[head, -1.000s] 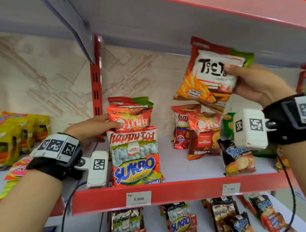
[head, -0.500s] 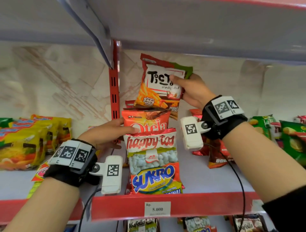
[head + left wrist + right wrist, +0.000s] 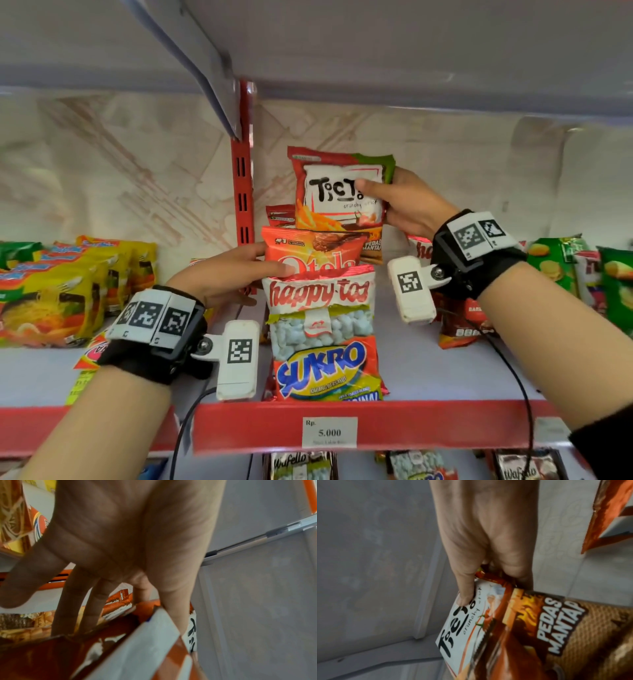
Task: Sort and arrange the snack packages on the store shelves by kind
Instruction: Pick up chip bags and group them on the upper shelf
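My right hand (image 3: 394, 202) pinches a red-and-white TicTac crunchy stick bag (image 3: 339, 192) by its right edge, thumb on the front, and holds it upright behind a row of standing bags at the shelf's left end. In the right wrist view the thumb presses the TicTac bag (image 3: 471, 622). That row, back to front, is an orange Qtela bag (image 3: 315, 250), a Happy Tos bag (image 3: 320, 291) and a Sukro peanut bag (image 3: 325, 359). My left hand (image 3: 239, 270) grips the Qtela bag's left edge, thumb on the front; in the left wrist view its fingers (image 3: 96, 601) reach behind the bag.
A red upright post (image 3: 242, 192) stands just left of the row. Yellow noodle packs (image 3: 68, 287) fill the shelf to the left. More red and green snack bags (image 3: 561, 270) stand to the right. The red shelf lip (image 3: 411, 425) carries a 5.000 price tag; Wafello bags sit below.
My right hand has carried the TicTac bag from the upper right leftwards and down to just behind the Qtela bag. The left hand has stayed on the Qtela bag.
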`<state>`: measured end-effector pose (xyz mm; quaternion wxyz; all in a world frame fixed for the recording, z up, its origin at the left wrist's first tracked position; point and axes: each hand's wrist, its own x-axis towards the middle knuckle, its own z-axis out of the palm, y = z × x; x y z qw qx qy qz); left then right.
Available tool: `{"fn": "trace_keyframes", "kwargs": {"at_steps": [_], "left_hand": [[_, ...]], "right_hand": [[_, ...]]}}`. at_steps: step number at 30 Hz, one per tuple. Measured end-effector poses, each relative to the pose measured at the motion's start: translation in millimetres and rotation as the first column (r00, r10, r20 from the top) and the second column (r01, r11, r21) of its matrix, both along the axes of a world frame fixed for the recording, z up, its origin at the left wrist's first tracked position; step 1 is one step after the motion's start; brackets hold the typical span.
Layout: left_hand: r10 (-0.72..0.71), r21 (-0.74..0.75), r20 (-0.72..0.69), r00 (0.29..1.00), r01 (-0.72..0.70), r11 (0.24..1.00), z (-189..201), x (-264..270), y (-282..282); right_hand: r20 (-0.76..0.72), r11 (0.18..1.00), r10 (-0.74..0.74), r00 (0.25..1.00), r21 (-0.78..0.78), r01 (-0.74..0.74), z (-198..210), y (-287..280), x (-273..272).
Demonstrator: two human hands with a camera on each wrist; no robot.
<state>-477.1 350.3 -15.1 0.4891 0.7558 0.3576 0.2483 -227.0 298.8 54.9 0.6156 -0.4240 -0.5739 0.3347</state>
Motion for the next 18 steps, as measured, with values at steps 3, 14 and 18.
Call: {"fn": "trace_keyframes", "kwargs": {"at_steps": [3, 14, 18], "left_hand": [[-0.013, -0.014, -0.010, 1.000, 0.013, 1.000, 0.9, -0.4, -1.7], [-0.043, -0.035, -0.008, 0.999, 0.043, 0.998, 2.5, -1.1, -6.1], [-0.037, -0.040, -0.026, 0.999, 0.036, 0.999, 2.5, -0.6, -6.5]], "right_hand": [[0.013, 0.998, -0.004, 1.000, -0.070, 0.005, -8.8, -0.4, -3.0], [0.175, 0.969, -0.019, 0.984, -0.239, 0.062, -35.8, 1.3, -13.9], [0.246, 0.934, -0.010, 0.969, -0.343, 0.096, -41.9, -0.1, -15.2]]}}
